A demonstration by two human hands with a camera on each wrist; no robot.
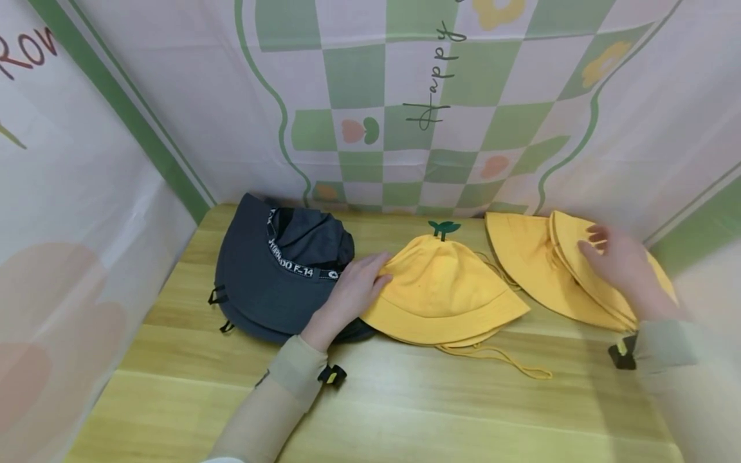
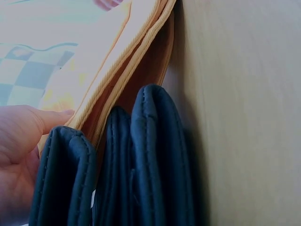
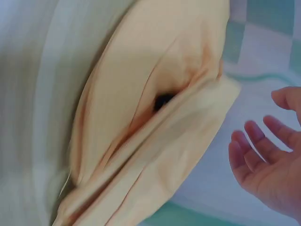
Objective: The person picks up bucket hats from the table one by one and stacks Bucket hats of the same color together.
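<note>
A yellow bucket hat [image 1: 442,276] with a green sprout [image 1: 444,229] on its crown sits mid-table. My left hand [image 1: 354,286] lies at its left side, fingers extended against the cloth. In the left wrist view the thumb touches the yellow brim [image 2: 117,70], behind folded dark brims [image 2: 155,155]. Another yellow hat [image 1: 523,257], folded over on itself, lies at the right. Over its right part is my right hand [image 1: 619,263]. The right wrist view has this hand's fingers spread and loosely bent, apart from the folded hat [image 3: 155,94].
A dark sun hat [image 1: 260,283] with a lettered band [image 1: 295,265] lies at the left, close against the middle hat. A yellow cord [image 1: 509,363] trails onto the wooden table [image 1: 440,411]. Patterned cloth [image 1: 353,77] hangs behind and at both sides.
</note>
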